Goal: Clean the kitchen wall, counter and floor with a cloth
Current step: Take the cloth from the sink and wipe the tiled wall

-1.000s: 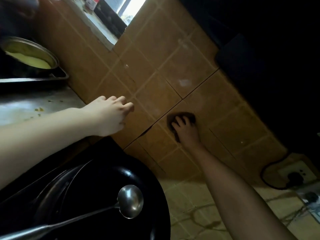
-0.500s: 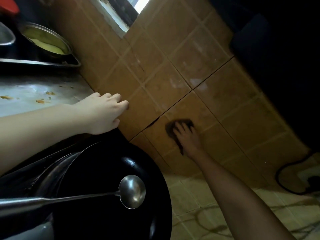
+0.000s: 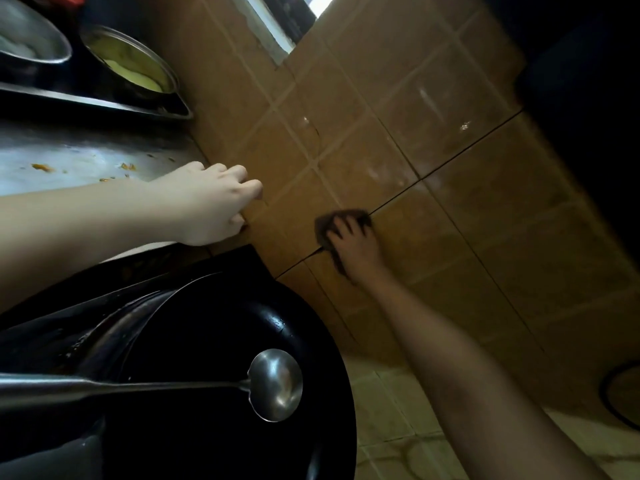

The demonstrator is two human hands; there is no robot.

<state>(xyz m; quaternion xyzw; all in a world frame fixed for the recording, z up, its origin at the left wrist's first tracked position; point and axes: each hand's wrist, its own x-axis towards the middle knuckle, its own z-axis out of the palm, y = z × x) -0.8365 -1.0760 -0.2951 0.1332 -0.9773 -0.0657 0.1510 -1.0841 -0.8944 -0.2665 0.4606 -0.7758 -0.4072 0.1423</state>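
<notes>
Currently, right hand (image 3: 354, 244) presses one cloth (image 3: 324, 233), fingers spread, onto wall (image 3: 450, 174); left hand (image 3: 212, 206), fingers curled and empty, rests on counter (image 3: 76, 152) edge.

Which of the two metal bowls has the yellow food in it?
The steel bowl nearest the tiled wall holds yellow food; the other steel bowl, at the left edge, shows only something pale inside.

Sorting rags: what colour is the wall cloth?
The cloth is dark brown; head view.

Brown tiled wall (image 3: 398, 109) — bright window (image 3: 291, 19) at top; pale patterned floor (image 3: 398, 427) below, dim light.
</notes>
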